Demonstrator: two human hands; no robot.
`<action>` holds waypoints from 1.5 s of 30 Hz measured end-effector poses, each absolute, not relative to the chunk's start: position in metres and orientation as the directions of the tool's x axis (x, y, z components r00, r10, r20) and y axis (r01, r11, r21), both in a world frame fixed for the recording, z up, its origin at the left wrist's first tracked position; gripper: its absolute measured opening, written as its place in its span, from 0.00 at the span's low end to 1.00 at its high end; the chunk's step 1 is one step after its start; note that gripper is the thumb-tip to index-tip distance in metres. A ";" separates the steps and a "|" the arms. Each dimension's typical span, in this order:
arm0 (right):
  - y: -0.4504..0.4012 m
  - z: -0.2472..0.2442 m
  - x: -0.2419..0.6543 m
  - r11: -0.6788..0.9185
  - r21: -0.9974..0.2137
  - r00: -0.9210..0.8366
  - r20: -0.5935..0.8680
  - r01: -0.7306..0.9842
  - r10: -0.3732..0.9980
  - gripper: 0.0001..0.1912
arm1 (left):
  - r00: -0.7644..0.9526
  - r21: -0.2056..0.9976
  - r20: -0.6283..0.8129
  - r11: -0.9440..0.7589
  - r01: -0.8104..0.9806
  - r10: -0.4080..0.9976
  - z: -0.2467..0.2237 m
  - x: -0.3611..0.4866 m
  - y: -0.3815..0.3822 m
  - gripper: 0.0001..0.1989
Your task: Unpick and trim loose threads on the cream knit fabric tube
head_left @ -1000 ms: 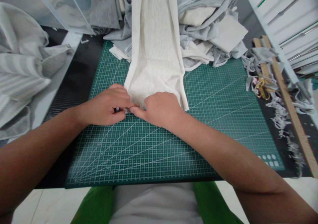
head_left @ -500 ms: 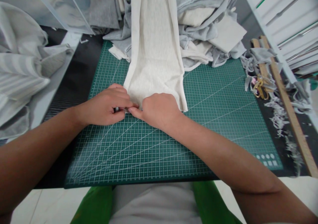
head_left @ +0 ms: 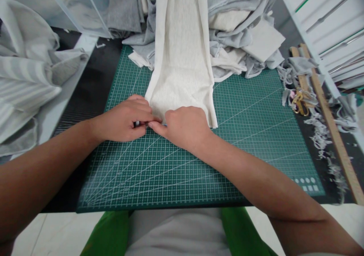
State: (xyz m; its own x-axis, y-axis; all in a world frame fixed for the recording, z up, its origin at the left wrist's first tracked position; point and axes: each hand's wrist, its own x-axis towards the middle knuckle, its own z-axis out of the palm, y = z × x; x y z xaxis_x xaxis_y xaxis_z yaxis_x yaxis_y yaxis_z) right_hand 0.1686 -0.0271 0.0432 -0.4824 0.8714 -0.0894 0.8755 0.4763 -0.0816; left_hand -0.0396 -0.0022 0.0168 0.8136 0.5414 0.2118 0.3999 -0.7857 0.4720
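A long cream fabric strip point(head_left: 186, 55) with folded side edges runs from the far pile towards me over the green cutting mat point(head_left: 182, 180). At its near left corner, my left hand point(head_left: 127, 117) is closed, fingers and thumb pinching the fabric edge. My right hand point(head_left: 186, 127) lies on the strip's near end, fingers curled under and thumb pointing left to meet the left fingertips. Both hands grip the near edge; the exact fold between the fingertips is hidden. The strip's near right corner lies flat on the mat.
Grey and cream fabrics point(head_left: 239, 32) are heaped at the back. Striped grey cloth point(head_left: 25, 81) lies at the left. Along the right edge are gold-handled scissors point(head_left: 300, 102), a wooden ruler point(head_left: 332, 123) and fabric scraps point(head_left: 320, 135). A translucent bin point(head_left: 82, 10) stands back left.
The whole scene has shifted slightly to the right in the view. Both hands keep almost the same pinch on the fabric's near edge.
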 end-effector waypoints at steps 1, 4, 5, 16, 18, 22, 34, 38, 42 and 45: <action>-0.027 0.043 0.168 0.472 -0.085 -0.479 -0.096 0.878 0.873 0.35 | 0.811 0.477 0.211 -0.782 0.401 0.545 0.017 -0.040 -0.002 0.12; -0.024 0.042 0.169 0.462 -0.109 -0.474 -0.124 0.880 0.872 0.36 | 0.806 0.488 0.192 -0.767 0.417 0.560 0.016 -0.040 -0.001 0.12; -0.023 0.041 0.170 0.463 -0.123 -0.476 -0.129 0.878 0.870 0.37 | 0.806 0.491 0.188 -0.765 0.418 0.561 0.016 -0.040 -0.001 0.11; -0.017 0.037 0.170 0.472 -0.181 -0.499 -0.162 0.863 0.851 0.38 | 0.804 0.512 0.187 -0.755 0.410 0.564 0.017 -0.041 -0.001 0.11; -0.016 0.037 0.169 0.475 -0.184 -0.503 -0.156 0.861 0.850 0.37 | 0.804 0.512 0.186 -0.754 0.411 0.564 0.017 -0.041 0.000 0.11; -0.016 0.036 0.168 0.489 -0.184 -0.516 -0.150 0.853 0.844 0.36 | 0.813 0.497 0.196 -0.770 0.400 0.548 0.017 -0.041 0.000 0.12; -0.017 0.032 0.167 0.504 -0.178 -0.527 -0.117 0.845 0.842 0.35 | 0.832 0.484 0.192 -0.788 0.381 0.520 0.019 -0.041 -0.001 0.12; -0.017 0.033 0.167 0.490 -0.174 -0.514 -0.136 0.854 0.847 0.37 | 0.833 0.492 0.189 -0.785 0.378 0.520 0.019 -0.045 -0.001 0.13; -0.017 0.034 0.166 0.486 -0.183 -0.512 -0.144 0.855 0.847 0.38 | 0.836 0.504 0.187 -0.781 0.369 0.515 0.018 -0.048 0.000 0.15; -0.017 0.034 0.166 0.487 -0.177 -0.512 -0.139 0.855 0.848 0.38 | 0.834 0.511 0.177 -0.773 0.376 0.522 0.019 -0.049 0.000 0.15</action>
State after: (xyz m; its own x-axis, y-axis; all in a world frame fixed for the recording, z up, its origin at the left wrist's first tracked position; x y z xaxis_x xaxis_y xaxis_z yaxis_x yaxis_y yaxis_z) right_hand 0.1658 -0.0170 0.0342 -0.5118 0.8478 -0.1392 0.8552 0.4871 -0.1773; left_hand -0.0487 0.0003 0.0186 0.8343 0.5223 0.1768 0.3759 -0.7733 0.5106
